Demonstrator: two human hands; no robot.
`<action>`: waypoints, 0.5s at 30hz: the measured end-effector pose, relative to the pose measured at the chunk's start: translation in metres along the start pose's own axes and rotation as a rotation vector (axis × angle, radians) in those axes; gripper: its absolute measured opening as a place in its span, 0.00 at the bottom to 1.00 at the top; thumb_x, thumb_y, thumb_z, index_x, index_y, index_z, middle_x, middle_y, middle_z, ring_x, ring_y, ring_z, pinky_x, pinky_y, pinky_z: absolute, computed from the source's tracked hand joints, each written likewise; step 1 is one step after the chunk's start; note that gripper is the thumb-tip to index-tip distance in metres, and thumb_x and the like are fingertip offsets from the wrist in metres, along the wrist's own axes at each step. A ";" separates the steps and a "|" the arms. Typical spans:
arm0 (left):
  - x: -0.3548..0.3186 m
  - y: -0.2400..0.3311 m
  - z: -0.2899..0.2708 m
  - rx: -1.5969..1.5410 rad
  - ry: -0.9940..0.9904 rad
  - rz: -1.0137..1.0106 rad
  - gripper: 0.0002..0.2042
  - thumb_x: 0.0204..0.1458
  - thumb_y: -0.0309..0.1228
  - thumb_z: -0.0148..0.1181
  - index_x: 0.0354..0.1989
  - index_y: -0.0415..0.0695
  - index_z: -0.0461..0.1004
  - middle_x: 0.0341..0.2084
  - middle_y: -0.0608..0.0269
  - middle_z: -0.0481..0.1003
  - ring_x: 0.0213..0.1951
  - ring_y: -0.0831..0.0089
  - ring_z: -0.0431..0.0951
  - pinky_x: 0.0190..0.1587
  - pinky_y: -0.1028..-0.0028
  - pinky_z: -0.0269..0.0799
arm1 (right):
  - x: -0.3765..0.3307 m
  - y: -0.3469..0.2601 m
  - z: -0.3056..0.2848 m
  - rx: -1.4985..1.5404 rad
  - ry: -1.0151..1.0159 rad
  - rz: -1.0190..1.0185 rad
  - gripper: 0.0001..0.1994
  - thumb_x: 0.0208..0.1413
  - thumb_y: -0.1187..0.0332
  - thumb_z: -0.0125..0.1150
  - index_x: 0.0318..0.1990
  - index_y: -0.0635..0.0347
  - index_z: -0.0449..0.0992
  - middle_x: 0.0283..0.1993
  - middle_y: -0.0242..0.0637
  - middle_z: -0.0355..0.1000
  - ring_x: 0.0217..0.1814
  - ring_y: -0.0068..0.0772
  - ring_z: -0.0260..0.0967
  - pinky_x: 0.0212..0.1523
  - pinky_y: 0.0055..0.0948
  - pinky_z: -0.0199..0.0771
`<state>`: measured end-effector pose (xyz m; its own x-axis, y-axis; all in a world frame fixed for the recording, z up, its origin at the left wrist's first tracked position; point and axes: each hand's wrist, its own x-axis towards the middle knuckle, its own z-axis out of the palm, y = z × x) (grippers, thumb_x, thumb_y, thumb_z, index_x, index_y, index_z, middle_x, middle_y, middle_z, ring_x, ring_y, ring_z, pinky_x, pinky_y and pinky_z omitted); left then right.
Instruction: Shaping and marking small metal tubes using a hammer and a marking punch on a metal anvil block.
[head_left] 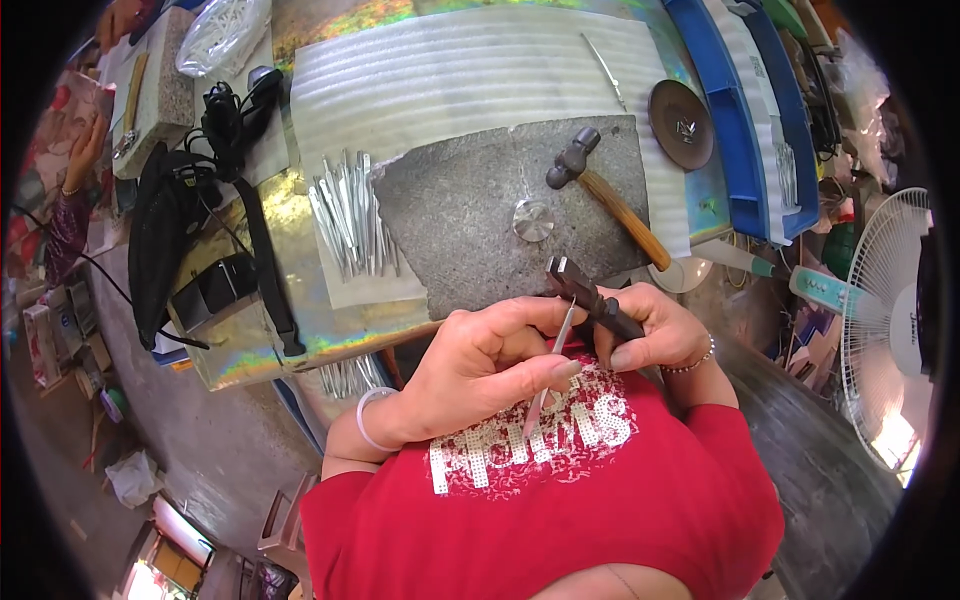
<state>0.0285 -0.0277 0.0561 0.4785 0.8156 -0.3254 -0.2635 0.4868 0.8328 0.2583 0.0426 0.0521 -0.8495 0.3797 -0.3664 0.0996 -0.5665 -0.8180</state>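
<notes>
A slim silver metal piece (566, 328) is pinched between the thumb and fingers of my left hand (490, 355), held slantwise in front of my red shirt. My right hand (655, 325) is closed round the dark handles of pliers (590, 293). The jaws of the pliers point up and left, and the upper end of the metal piece meets the tool; whether the jaws grip it I cannot tell. Just beyond the hands lies a grey stone-like slab (460, 220). On it rest a ball-peen hammer (612, 198) with a wooden handle and a small round metal disc (533, 220).
Left of the slab lies a pile of slim silver pieces (350, 215). White foam sheet (420, 75) covers the far table. A brown round dish (682, 124) holds small metal bits. Blue trays (735, 150) and a fan (890, 320) stand right. Another person's hand (85, 155) shows far left.
</notes>
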 end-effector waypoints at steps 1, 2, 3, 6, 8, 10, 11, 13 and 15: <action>-0.001 -0.001 0.002 -0.072 0.010 -0.010 0.19 0.52 0.23 0.59 0.52 0.35 0.66 0.20 0.65 0.76 0.24 0.86 0.72 0.26 0.83 0.66 | -0.001 0.002 0.000 0.037 -0.017 0.008 0.08 0.44 0.70 0.65 0.24 0.64 0.73 0.48 0.41 0.67 0.49 0.33 0.62 0.51 0.33 0.58; -0.002 -0.002 0.004 -0.144 0.020 -0.020 0.19 0.52 0.23 0.59 0.52 0.35 0.66 0.21 0.65 0.75 0.24 0.86 0.72 0.26 0.84 0.66 | -0.001 0.005 -0.001 0.036 -0.020 0.011 0.08 0.44 0.70 0.65 0.24 0.64 0.73 0.48 0.41 0.67 0.49 0.33 0.62 0.51 0.33 0.58; -0.003 -0.003 0.006 -0.146 0.023 -0.019 0.19 0.52 0.23 0.59 0.52 0.35 0.66 0.21 0.65 0.75 0.24 0.86 0.72 0.26 0.84 0.66 | -0.002 0.008 -0.001 0.073 -0.031 0.017 0.09 0.44 0.68 0.65 0.24 0.63 0.73 0.48 0.42 0.67 0.50 0.33 0.62 0.51 0.33 0.57; -0.004 -0.004 0.009 -0.265 0.015 -0.038 0.18 0.53 0.23 0.59 0.52 0.34 0.66 0.23 0.65 0.75 0.26 0.86 0.72 0.26 0.85 0.65 | -0.007 0.022 -0.008 0.121 -0.059 0.072 0.10 0.44 0.66 0.66 0.23 0.63 0.73 0.48 0.43 0.68 0.51 0.34 0.62 0.52 0.34 0.57; -0.004 -0.004 0.009 -0.238 -0.002 -0.059 0.17 0.53 0.22 0.58 0.52 0.34 0.65 0.25 0.64 0.75 0.27 0.86 0.72 0.27 0.85 0.65 | -0.009 0.025 -0.010 0.135 -0.072 0.117 0.11 0.44 0.65 0.66 0.23 0.63 0.73 0.48 0.44 0.68 0.52 0.35 0.62 0.53 0.34 0.57; -0.004 -0.005 0.011 -0.250 0.005 -0.061 0.17 0.54 0.22 0.58 0.51 0.34 0.66 0.25 0.65 0.75 0.27 0.86 0.72 0.27 0.85 0.65 | -0.010 0.026 -0.009 0.095 -0.082 0.083 0.10 0.44 0.66 0.65 0.23 0.63 0.73 0.49 0.45 0.69 0.53 0.36 0.61 0.54 0.35 0.56; -0.004 -0.006 0.013 -0.266 0.011 -0.065 0.17 0.54 0.22 0.57 0.51 0.34 0.66 0.25 0.65 0.75 0.27 0.86 0.71 0.27 0.85 0.65 | -0.010 0.024 -0.006 0.095 -0.083 0.078 0.10 0.44 0.66 0.65 0.23 0.63 0.73 0.49 0.45 0.69 0.53 0.36 0.61 0.54 0.35 0.56; -0.006 -0.009 0.013 -0.252 0.010 -0.064 0.17 0.54 0.23 0.57 0.51 0.34 0.66 0.25 0.64 0.75 0.27 0.86 0.71 0.27 0.85 0.65 | -0.010 0.020 -0.001 0.088 -0.058 0.040 0.10 0.44 0.66 0.66 0.23 0.63 0.73 0.48 0.44 0.69 0.54 0.36 0.61 0.55 0.36 0.55; -0.007 -0.010 0.014 -0.237 0.007 -0.063 0.16 0.54 0.23 0.57 0.51 0.34 0.66 0.26 0.64 0.76 0.27 0.86 0.72 0.27 0.84 0.66 | -0.012 0.022 -0.001 0.081 -0.066 0.032 0.10 0.44 0.66 0.65 0.23 0.62 0.73 0.49 0.45 0.69 0.54 0.36 0.61 0.55 0.36 0.55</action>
<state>0.0398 -0.0425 0.0564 0.4944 0.7832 -0.3770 -0.4231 0.5957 0.6827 0.2710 0.0264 0.0378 -0.8789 0.3134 -0.3597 0.0871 -0.6358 -0.7669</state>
